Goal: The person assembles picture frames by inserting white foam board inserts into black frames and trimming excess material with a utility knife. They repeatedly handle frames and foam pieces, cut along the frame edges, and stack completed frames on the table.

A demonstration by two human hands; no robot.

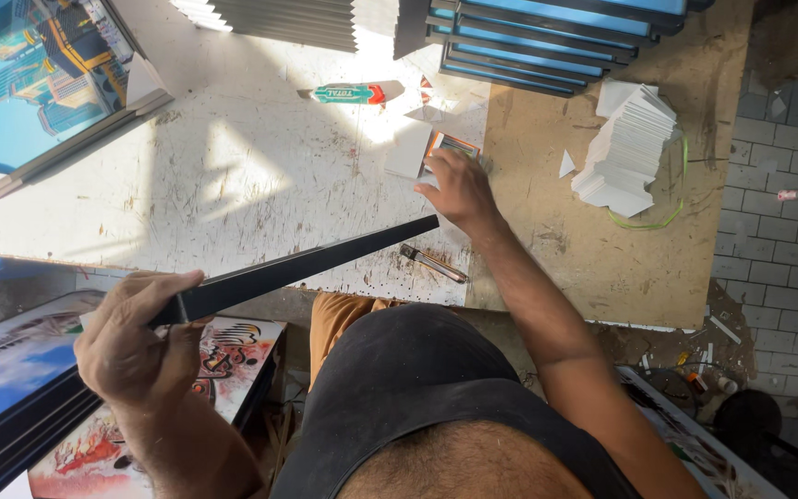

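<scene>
My left hand [131, 346] grips one end of a long black strip [307, 263] that slants up to the right over the white worktable's [233, 176] front edge. My right hand [459, 189] reaches forward onto the table and rests on a small orange-edged box [452, 144] next to a white card piece [408, 152]. Its fingers lie over the box; whether they hold it is unclear. A small metal tool [431, 263] lies on the table just below the strip's far end.
A green and red utility knife [348, 93] lies further back. A stack of white cards [628, 148] sits on the brown board at right. Blue-faced framed pictures [547, 37] are stacked at the back, another [30, 83] at the left, more prints [94, 434] on the floor.
</scene>
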